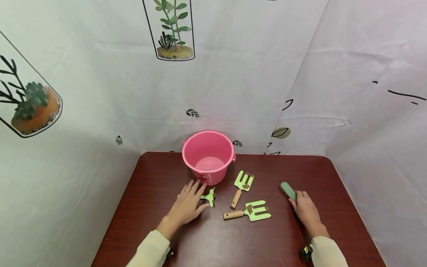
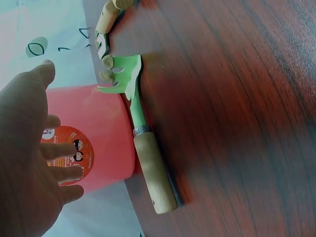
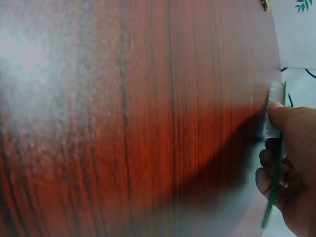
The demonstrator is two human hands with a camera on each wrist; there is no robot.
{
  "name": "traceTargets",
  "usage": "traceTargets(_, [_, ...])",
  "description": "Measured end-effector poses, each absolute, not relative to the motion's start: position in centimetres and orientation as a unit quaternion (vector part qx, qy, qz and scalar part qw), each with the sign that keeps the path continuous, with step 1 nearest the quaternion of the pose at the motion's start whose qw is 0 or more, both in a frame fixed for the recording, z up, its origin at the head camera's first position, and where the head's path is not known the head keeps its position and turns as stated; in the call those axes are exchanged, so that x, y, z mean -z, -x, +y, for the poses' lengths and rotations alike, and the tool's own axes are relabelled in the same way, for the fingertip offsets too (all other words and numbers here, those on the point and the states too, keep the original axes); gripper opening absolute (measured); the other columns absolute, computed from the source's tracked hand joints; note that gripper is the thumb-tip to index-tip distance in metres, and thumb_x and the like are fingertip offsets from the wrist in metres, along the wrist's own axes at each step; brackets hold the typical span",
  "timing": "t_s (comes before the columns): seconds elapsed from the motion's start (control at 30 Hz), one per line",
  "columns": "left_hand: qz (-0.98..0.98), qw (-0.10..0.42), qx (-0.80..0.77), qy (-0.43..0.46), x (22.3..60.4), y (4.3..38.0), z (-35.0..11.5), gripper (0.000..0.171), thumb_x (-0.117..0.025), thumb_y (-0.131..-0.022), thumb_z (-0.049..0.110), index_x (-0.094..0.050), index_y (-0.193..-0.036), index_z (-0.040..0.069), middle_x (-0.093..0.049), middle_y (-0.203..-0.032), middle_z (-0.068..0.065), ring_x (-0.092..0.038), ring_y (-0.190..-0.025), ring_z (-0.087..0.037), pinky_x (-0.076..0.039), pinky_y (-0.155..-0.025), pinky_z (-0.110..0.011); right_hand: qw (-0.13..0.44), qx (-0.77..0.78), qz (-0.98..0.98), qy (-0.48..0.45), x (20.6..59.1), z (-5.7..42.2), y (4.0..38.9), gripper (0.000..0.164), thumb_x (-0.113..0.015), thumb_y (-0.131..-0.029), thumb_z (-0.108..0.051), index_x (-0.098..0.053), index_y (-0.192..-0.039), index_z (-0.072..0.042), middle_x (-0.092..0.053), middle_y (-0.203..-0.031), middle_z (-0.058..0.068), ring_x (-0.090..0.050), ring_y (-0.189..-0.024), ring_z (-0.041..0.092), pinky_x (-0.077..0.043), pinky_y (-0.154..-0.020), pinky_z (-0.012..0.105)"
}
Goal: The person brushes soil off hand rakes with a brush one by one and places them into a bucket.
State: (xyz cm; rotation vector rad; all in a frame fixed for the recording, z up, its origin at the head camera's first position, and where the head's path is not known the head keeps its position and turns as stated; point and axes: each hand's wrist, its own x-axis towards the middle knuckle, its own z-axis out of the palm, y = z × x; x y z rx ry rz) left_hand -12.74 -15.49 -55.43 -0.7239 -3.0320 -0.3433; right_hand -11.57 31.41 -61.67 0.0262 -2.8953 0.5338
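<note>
My left hand (image 1: 185,205) reaches over a small hand rake with a light green head (image 1: 209,197), its fingers spread and extended toward a pink bucket (image 1: 218,177). In the left wrist view the rake's wooden handle (image 2: 154,170) lies on the table beside the bucket, apart from the hand. Whether the fingertips touch the bucket I cannot tell. At the right, my right hand (image 1: 307,210) grips a green brush (image 1: 288,190) with its bristles turned to the left. The right wrist view shows fingers curled round the brush's thin green handle (image 3: 274,190).
Two light green garden forks with wooden handles lie in the middle: an upper fork (image 1: 236,197) near the bucket and a lower fork (image 1: 234,214) lying sideways. The dark red table (image 1: 253,246) meets a printed white cloth (image 1: 233,85) at its back and sides.
</note>
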Motion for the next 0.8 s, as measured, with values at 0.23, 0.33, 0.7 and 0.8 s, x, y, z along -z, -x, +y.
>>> traceTargets(0.23, [-0.962, 0.014, 0.092, 0.255, 55.8, 12.6, -15.1, 0.074, -0.057, -0.1, 0.055, -0.041, -0.158, 0.011, -0.041, -0.161, -0.02, -0.038, -0.149, -0.044, -0.036, -0.117, -0.06, 0.078, -0.198, -0.977, 0.014, 61.1, 30.9, 11.7, 0.041, -0.064, -0.102, -0.017, -0.057, -0.127, 0.015, -0.057, -0.113, 0.032, -0.065, -0.094, 0.049, -0.053, -0.078, 0.062])
traceTargets(0.33, [-0.961, 0.02, 0.091, 0.26, 55.9, 12.6, -14.9, 0.073, -0.059, -0.1, 0.053, -0.042, -0.157, 0.01, -0.043, -0.16, -0.02, -0.041, -0.147, -0.044, -0.037, -0.116, -0.06, 0.068, -0.209, -0.975, 0.018, 60.7, 30.5, 11.9, 0.042, -0.061, -0.104, -0.019, -0.057, -0.131, 0.012, -0.058, -0.117, 0.029, -0.065, -0.098, 0.049, -0.052, -0.08, 0.063])
traceTargets(0.7, [-0.956, 0.037, 0.087, 0.279, 56.5, 12.3, -14.9, 0.069, -0.061, -0.1, 0.048, -0.045, -0.154, 0.008, -0.045, -0.157, -0.022, -0.044, -0.145, -0.044, -0.039, -0.115, -0.06, 0.159, -0.235, -0.958, -0.039, 59.6, 29.9, 12.3, 0.032, -0.068, -0.096, -0.004, -0.062, -0.119, 0.018, -0.063, -0.094, 0.028, -0.065, -0.087, 0.047, -0.053, -0.076, 0.061])
traceTargets(0.8, [-0.956, 0.042, 0.083, 0.277, 56.8, 12.5, -15.2, 0.069, -0.061, -0.1, 0.048, -0.045, -0.154, 0.007, -0.046, -0.156, -0.022, -0.045, -0.144, -0.044, -0.039, -0.115, -0.06, 0.187, -0.243, -0.951, -0.052, 59.1, 29.7, 12.5, 0.03, -0.068, -0.095, -0.001, -0.063, -0.119, 0.018, -0.064, -0.093, 0.028, -0.066, -0.086, 0.048, -0.053, -0.074, 0.061])
